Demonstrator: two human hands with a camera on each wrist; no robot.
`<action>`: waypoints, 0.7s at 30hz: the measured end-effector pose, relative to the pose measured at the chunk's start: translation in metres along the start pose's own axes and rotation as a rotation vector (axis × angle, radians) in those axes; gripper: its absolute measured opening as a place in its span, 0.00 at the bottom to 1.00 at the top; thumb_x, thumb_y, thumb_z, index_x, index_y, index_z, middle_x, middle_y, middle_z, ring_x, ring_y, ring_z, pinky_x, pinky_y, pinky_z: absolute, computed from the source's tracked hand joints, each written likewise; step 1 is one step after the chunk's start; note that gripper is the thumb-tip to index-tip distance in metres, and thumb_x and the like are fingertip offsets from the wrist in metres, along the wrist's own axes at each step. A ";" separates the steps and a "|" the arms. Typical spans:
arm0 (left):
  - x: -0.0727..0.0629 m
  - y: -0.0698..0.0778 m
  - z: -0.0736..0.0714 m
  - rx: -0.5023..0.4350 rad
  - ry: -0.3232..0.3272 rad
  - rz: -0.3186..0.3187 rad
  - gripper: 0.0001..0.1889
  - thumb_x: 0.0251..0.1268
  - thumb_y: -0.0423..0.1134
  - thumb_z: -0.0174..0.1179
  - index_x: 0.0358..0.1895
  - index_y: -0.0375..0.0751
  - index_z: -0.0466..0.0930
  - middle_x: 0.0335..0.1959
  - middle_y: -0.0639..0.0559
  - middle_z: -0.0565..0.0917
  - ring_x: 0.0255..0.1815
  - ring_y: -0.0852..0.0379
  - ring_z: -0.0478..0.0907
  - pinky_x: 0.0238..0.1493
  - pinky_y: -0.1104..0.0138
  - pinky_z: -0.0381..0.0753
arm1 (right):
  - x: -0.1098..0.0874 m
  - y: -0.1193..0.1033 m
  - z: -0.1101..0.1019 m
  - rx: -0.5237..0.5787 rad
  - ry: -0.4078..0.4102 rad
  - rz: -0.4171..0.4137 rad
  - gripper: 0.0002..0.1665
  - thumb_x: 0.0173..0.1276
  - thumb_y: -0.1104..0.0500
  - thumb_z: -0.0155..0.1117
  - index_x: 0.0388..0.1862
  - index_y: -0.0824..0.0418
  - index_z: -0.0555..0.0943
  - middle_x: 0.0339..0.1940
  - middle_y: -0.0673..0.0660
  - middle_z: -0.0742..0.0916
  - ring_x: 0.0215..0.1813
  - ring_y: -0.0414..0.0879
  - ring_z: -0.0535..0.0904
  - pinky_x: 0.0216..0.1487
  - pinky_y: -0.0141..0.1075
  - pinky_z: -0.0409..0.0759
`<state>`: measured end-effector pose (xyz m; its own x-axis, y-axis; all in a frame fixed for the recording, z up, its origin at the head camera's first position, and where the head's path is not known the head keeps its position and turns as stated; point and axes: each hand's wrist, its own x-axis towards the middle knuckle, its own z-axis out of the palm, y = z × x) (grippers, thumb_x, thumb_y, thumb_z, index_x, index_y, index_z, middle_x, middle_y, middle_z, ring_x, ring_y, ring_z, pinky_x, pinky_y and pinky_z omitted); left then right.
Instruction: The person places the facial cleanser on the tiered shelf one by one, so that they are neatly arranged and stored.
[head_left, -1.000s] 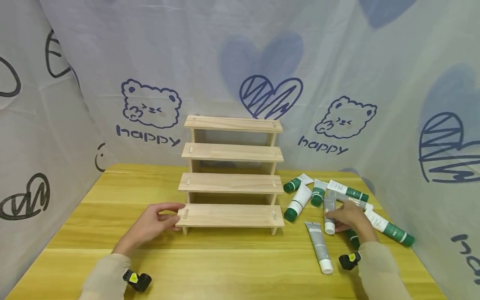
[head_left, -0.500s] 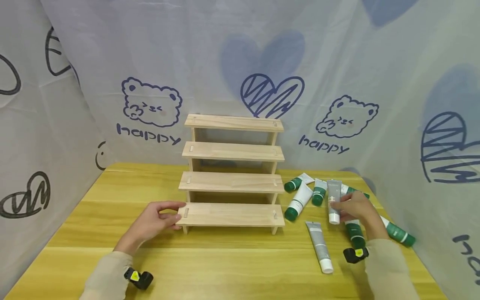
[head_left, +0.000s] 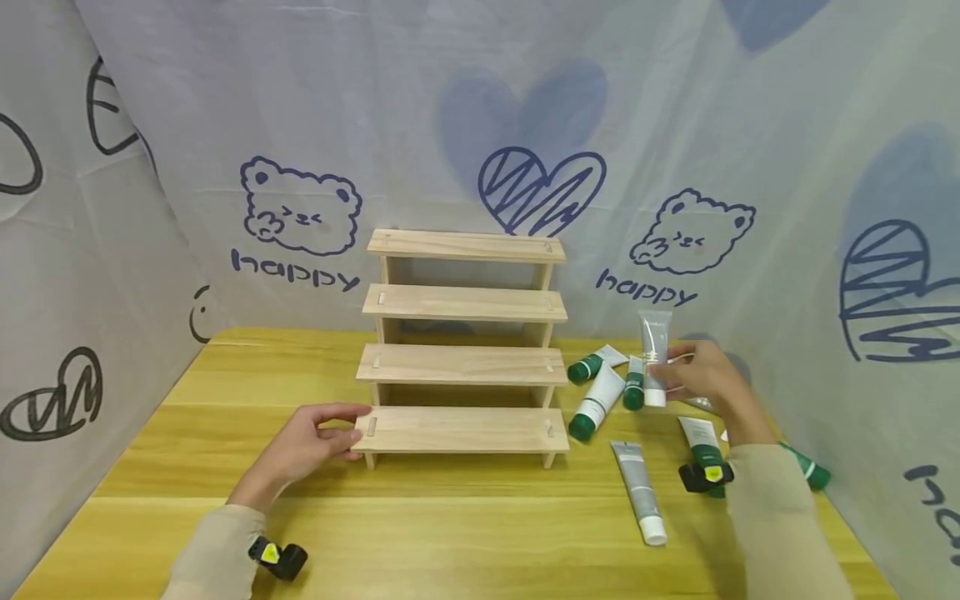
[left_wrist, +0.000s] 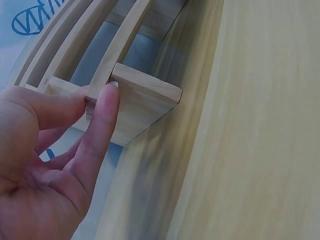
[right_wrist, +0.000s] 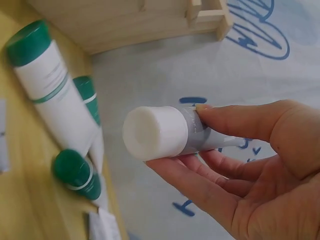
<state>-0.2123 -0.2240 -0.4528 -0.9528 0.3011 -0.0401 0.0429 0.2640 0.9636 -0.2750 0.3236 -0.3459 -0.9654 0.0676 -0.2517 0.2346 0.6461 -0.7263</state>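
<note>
A four-step wooden display rack (head_left: 461,367) stands mid-table. At the left end of its lowest shelf is my left hand (head_left: 318,446); in the left wrist view its thumb and a finger (left_wrist: 102,120) pinch the board's end. My right hand (head_left: 705,375) holds a grey squeeze tube (head_left: 655,350) upright, white cap down, raised above the other tubes to the right of the rack. Seen from the right wrist, the thumb lies on one side of the tube near its white cap (right_wrist: 155,132), and fingers support the other side.
White-and-green tubes (head_left: 596,404) lie right of the rack, one of them (head_left: 703,446) by the right wrist. Another grey tube (head_left: 640,492) lies nearer the front. A printed cloth (head_left: 420,125) hangs behind and at both sides of the wooden table (head_left: 420,533).
My right hand has lifted the grey tube off the pile, moving it up and away from me, and it now stands upright in the grip. The left hand stays at the shelf.
</note>
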 end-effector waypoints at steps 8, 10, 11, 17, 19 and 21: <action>0.001 0.000 -0.001 0.039 0.004 0.007 0.24 0.74 0.29 0.60 0.70 0.27 0.73 0.70 0.24 0.72 0.49 0.52 0.89 0.47 0.61 0.92 | -0.001 -0.028 -0.004 -0.031 -0.007 -0.040 0.44 0.73 0.53 0.68 0.75 0.76 0.60 0.68 0.77 0.74 0.52 0.57 0.86 0.49 0.40 0.91; 0.002 0.000 -0.001 0.045 0.004 0.007 0.24 0.73 0.29 0.61 0.69 0.28 0.73 0.70 0.25 0.73 0.49 0.51 0.89 0.47 0.60 0.92 | -0.001 -0.034 -0.006 -0.034 -0.010 -0.051 0.43 0.74 0.54 0.67 0.75 0.77 0.60 0.69 0.77 0.73 0.54 0.59 0.85 0.50 0.40 0.91; 0.002 0.000 -0.001 0.043 0.004 0.004 0.24 0.73 0.29 0.61 0.69 0.28 0.73 0.70 0.25 0.73 0.49 0.51 0.89 0.47 0.60 0.92 | -0.001 -0.037 -0.006 -0.034 -0.008 -0.054 0.43 0.74 0.54 0.67 0.75 0.76 0.60 0.69 0.76 0.73 0.55 0.59 0.84 0.50 0.41 0.91; 0.001 -0.001 -0.001 0.045 0.006 0.008 0.24 0.73 0.29 0.60 0.70 0.28 0.73 0.70 0.25 0.72 0.51 0.49 0.88 0.47 0.61 0.92 | -0.001 -0.056 -0.007 -0.013 0.010 -0.077 0.43 0.74 0.55 0.68 0.76 0.73 0.60 0.71 0.75 0.72 0.58 0.61 0.82 0.53 0.42 0.91; 0.002 -0.002 -0.001 0.051 0.009 0.009 0.24 0.73 0.29 0.60 0.70 0.28 0.73 0.70 0.25 0.72 0.52 0.48 0.88 0.47 0.62 0.92 | -0.001 -0.063 -0.007 -0.008 0.014 -0.083 0.42 0.73 0.56 0.68 0.76 0.73 0.60 0.72 0.74 0.72 0.60 0.61 0.81 0.55 0.43 0.90; 0.003 -0.002 -0.001 0.055 0.013 0.007 0.24 0.73 0.29 0.61 0.70 0.28 0.73 0.70 0.25 0.73 0.53 0.47 0.87 0.47 0.64 0.91 | -0.001 -0.070 -0.008 -0.004 0.028 -0.093 0.40 0.74 0.56 0.68 0.75 0.72 0.62 0.71 0.73 0.73 0.60 0.62 0.81 0.55 0.43 0.90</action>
<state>-0.2152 -0.2243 -0.4543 -0.9561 0.2915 -0.0294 0.0661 0.3122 0.9477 -0.2913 0.2848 -0.2897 -0.9858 0.0285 -0.1656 0.1437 0.6534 -0.7432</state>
